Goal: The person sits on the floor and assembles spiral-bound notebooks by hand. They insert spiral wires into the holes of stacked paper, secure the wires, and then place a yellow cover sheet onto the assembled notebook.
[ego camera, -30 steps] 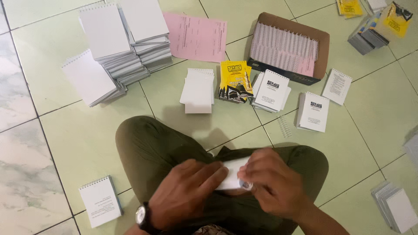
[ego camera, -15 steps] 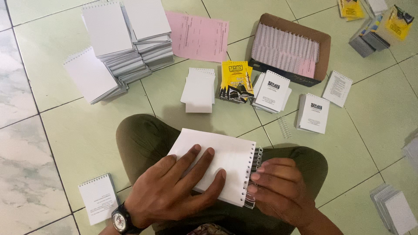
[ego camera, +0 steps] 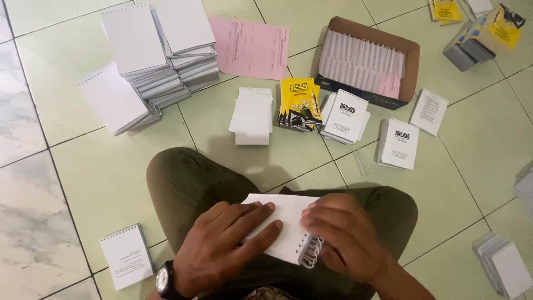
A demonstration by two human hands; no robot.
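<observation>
Pale green floor tiles carry our work: bound notepads stacked behind, loose sheets and coils waiting. On our lap, left hand presses one notepad flat, right hand fingers closed around its coil

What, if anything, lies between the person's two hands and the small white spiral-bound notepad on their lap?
Nothing visible. The left hand lies flat on the small white spiral-bound notepad, and the right hand covers its edge by the wire spiral binding. Both touch it directly.
</observation>
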